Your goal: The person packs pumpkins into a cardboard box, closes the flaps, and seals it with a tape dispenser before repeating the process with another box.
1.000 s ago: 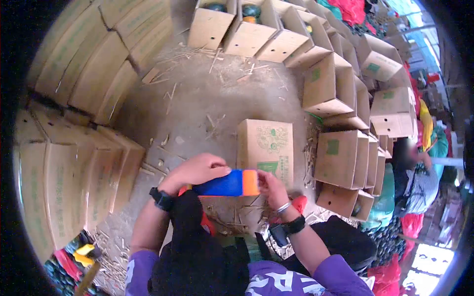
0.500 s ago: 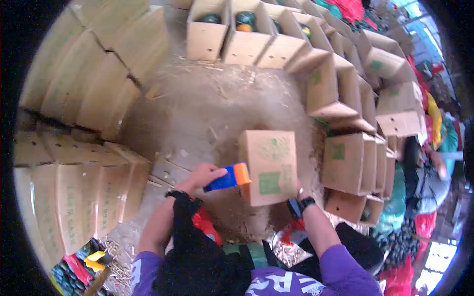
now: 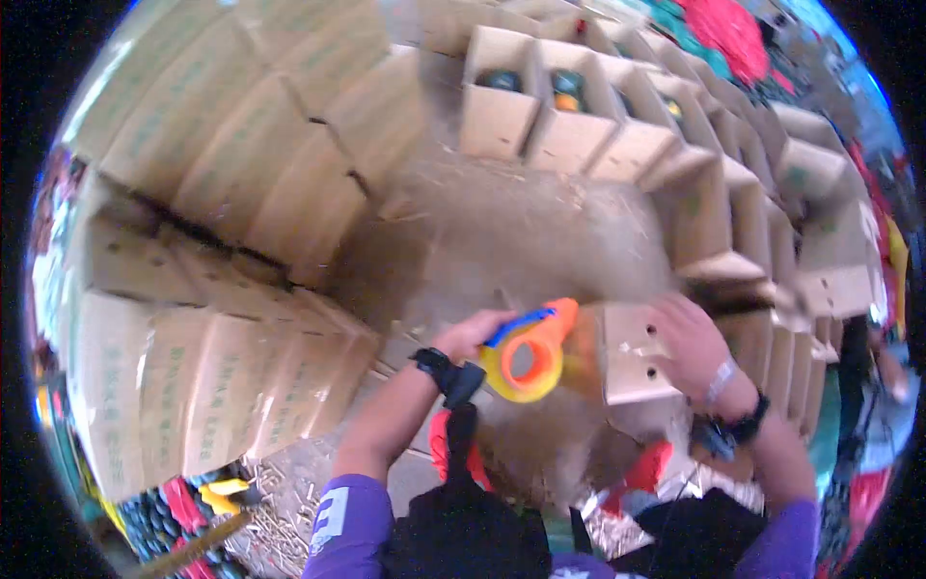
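My left hand (image 3: 473, 334) is closed around the blue handle of a tape dispenser (image 3: 554, 326), which has an orange body and a yellow-rimmed roll. The dispenser is turned side-on, its orange tip close to the left edge of a cardboard box (image 3: 629, 359). A blurred yellowish sheen shows between roll and box. On the box's right part, my right hand (image 3: 690, 349) grips with bent fingers, beside two small round holes in the face. The underside of the box is hidden.
Closed cartons (image 3: 207, 386) are stacked along the left. Open boxes (image 3: 499, 116), some with dark green squash-like produce inside, line the back and right. Straw bits litter the floor (image 3: 502, 222). A person's arm (image 3: 892, 372) shows at the far right.
The box has turned from its green-printed face to a holed one. My right hand has moved up onto it, and the dispenser has swung side-on. The view has shifted left.
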The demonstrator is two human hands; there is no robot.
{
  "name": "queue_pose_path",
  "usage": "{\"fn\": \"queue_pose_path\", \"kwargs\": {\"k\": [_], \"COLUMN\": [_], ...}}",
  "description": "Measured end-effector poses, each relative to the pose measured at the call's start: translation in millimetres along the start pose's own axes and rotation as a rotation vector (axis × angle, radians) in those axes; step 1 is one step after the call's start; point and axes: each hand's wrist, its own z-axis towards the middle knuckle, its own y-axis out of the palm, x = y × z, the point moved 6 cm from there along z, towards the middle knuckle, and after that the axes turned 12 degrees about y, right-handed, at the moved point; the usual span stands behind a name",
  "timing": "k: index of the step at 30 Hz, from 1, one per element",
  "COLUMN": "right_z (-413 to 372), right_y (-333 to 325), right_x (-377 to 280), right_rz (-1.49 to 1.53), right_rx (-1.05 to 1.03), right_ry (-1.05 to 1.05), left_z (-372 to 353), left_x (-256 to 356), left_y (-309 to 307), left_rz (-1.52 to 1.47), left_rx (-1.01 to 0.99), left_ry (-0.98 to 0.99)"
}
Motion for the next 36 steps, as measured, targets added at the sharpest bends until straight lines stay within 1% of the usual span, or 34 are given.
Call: {"fn": "queue_pose_path", "kwargs": {"k": [1, 2, 4, 6, 7, 8, 9, 10, 11, 12, 13, 14, 15, 16, 17, 18, 20, 21, 22, 24, 26, 27, 28, 29, 30, 31, 32, 33, 34, 35, 36], "right_z": [3, 7, 19, 34, 41, 54, 64, 72, 76, 74, 67, 57, 34, 1, -18, -34, -53, -59, -60, -57, -66, -67, -75, -95, -103, -111, -123, -134, -152, -159, -161], "right_y": [-23, -5, 25, 39, 33, 36, 31, 27, 13, 17, 29, 54, 68, 58, 81, 98, 103, 109, 118, 123, 116, 109, 101, 137, 151, 166, 159, 159, 183, 170, 158], "right_x": [-41, -52, -64, -55, -46, -27, -13, 15, 38, 66, 100, 141, 158, 135, 144, 141, 134, 137, 142, 138, 128, 124, 112, 119, 115, 111, 80, 60, 52, 34, 11], "right_rz": [0.071, -0.062, -0.184, -0.207, -0.188, -0.169, -0.144, -0.126, -0.108, -0.029, 0.050, 0.139, 0.436, 0.677, 0.731, 0.751, 0.717, 0.670, 0.626, 0.366, 0.495, 0.556, 0.774, 0.620, 0.852, 1.083, 1.708, 1.924, 2.190, 2.485, 2.619], "right_rx": [0.140, 0.072, -0.233, -0.176, -0.237, -0.188, -0.136, -0.190, -0.237, -0.259, -0.278, -0.353, -0.217, -0.486, -0.494, -0.492, -0.445, -0.403, -0.357, -0.231, -0.034, 0.071, 0.134, 0.223, 0.275, 0.320, 0.260, 0.215, 0.156, 0.179, 0.206], "right_ry": [-0.417, -0.523, -0.616, -0.681, -0.578, -0.431, -0.281, 0.000, 0.274, 0.501, 0.724, 0.796, 0.854, 1.128, 1.198, 1.221, 1.282, 1.235, 1.184, 1.008, 1.007, 0.986, 0.930, 0.635, 0.576, 0.504, 0.657, 0.567, 0.627, 0.469, 0.490], "left_z": [2, 3, -5, -22, -26, -33, -45, -48, -55, -63, -74, -80, -81, -78, -81, -84, -44, -29, -18, 19, 28, 41, 10, 9, 12, -1, -28, -43, -42, -40, -38], "left_x": [-2, -5, -6, -19, -24, -32, -33, -49, -55, -61, -69, -84, -102, -116, -96, -75, -82, -80, -79, -86, -81, -107, -59, -71, -81, -56, -28, -11, -8, -12, -13], "left_y": [8, 13, 8, -13, -15, -19, -9, -16, -10, -13, -13, -2, 19, 43, 75, 103, 114, 122, 122, 139, 159, 150, 154, 126, 97, 83, 83, 80, 76, 71, 69], "left_rz": [-0.125, -0.244, -0.197, -0.304, -0.394, -0.490, -0.579, -0.465, -0.348, -0.233, -0.089, -0.136, -0.182, -0.233, -0.283, -0.332, -0.073, 0.058, -0.029, 0.215, 0.725, 0.729, 0.960, 0.986, 1.020, 1.104, 1.174, 1.243, 1.281, 1.315, 1.349], "left_rx": [0.008, 0.019, -0.005, 0.097, -0.109, -0.305, -0.498, -0.292, -0.083, 0.125, -0.013, -0.053, -0.095, -0.142, -0.144, -0.143, -0.301, -0.372, -0.233, -0.340, -0.312, -0.348, -0.394, -0.362, -0.334, -0.216, -0.104, 0.003, 0.025, 0.045, 0.066], "left_ry": [-0.045, -0.094, -0.010, -0.100, -0.116, -0.122, -0.130, -0.151, -0.162, -0.172, -0.269, -0.339, -0.407, -0.472, -0.435, -0.399, -0.083, 0.072, -0.329, -0.051, 0.116, 0.335, 0.054, 0.146, 0.241, 0.210, 0.166, 0.120, 0.163, 0.205, 0.248]}}
